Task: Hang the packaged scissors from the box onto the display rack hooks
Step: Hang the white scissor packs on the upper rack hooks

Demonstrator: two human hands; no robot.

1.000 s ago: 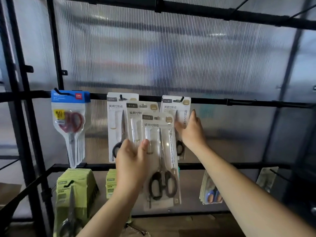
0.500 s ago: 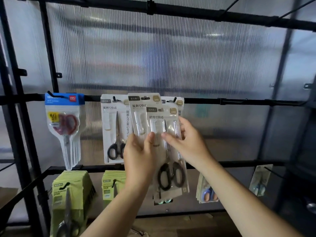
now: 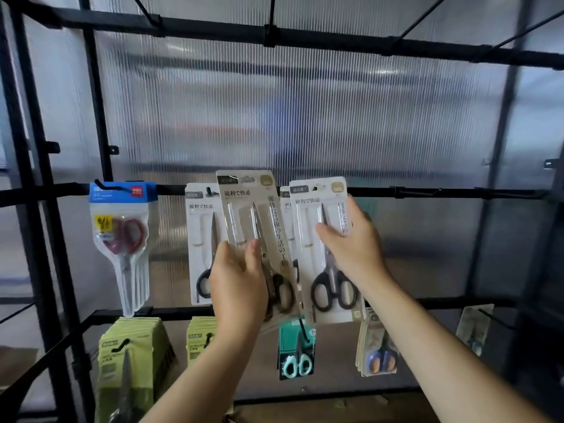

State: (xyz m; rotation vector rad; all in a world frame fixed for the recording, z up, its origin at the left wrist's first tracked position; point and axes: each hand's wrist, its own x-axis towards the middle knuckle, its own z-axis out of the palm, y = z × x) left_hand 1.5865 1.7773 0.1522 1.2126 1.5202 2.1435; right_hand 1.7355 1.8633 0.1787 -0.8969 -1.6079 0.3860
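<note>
My left hand (image 3: 236,282) grips a white pack of black-handled scissors (image 3: 259,215), tilted a little, in front of the rack's middle bar (image 3: 427,192). My right hand (image 3: 354,242) holds a second matching pack (image 3: 323,254) by its right edge, thumb across its front, with the pack's top hole up at a hook (image 3: 317,187) on that bar. Behind it another such pack hangs, mostly hidden. One more white pack (image 3: 200,239) hangs on a hook left of my left hand. The box is out of sight.
A blue-topped stack of red-handled scissors (image 3: 122,233) hangs at the left of the bar. The lower bar carries green packs (image 3: 131,355), a teal-handled pair (image 3: 297,352), a blue-handled pair (image 3: 380,352) and a clear pack (image 3: 474,325) at far right. Black rack posts stand at left.
My right hand took the front pack off the stack in my left hand and carried it right and up to the hook. The left hand keeps one pack.
</note>
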